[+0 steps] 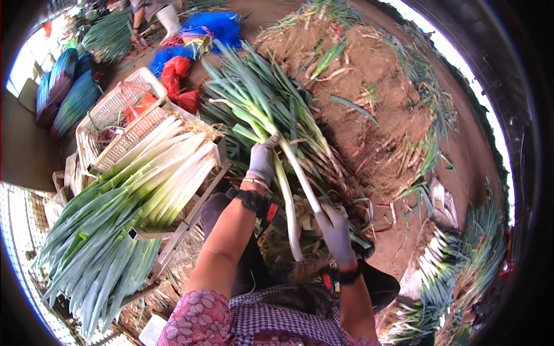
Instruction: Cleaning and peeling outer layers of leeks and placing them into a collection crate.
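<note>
My gloved left hand (263,161) is closed around two long green onions at the point where their white stems turn green. One green onion (299,172) slants down to the right, and my gloved right hand (334,232) is closed on its lower white end. The other green onion (285,210) hangs beside it, its root end pointing down between my knees. Their green leaves spread up and away over a heap of untrimmed green onions (300,115) on the ground in front of me.
To my left, a metal rack (187,228) bears a stack of cleaned green onions (130,202). Behind it stands a beige plastic crate (124,141). Red netting (176,83), a blue sheet (213,29) and bundled onions (72,89) lie farther off. A soil mound (375,98) rises at right; another person works far left.
</note>
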The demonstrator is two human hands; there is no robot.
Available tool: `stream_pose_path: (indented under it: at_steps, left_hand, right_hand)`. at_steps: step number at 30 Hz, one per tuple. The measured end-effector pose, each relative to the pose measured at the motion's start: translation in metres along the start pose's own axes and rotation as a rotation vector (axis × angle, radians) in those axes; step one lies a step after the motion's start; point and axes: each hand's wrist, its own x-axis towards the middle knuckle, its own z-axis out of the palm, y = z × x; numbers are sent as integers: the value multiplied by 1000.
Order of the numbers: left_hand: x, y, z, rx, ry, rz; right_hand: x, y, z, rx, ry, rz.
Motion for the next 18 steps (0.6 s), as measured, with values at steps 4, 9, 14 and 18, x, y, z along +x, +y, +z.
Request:
stream_pose_path:
  at_steps: [4,9,14,18]
  left_hand:
    - [-1,9,28,-171,-66,52]
    - [-30,-22,54,-43,-143,143]
    - [-82,-80,103,-1,-150,161]
    - [-90,-113,98,-107,-287,226]
  right_hand:
    - [-78,95,-2,685,32,113]
    - [-121,113,32,1006,-46,300]
    - [-73,-19,-5,530,88,-115]
    - [-17,-99,-56,354,285,-507]
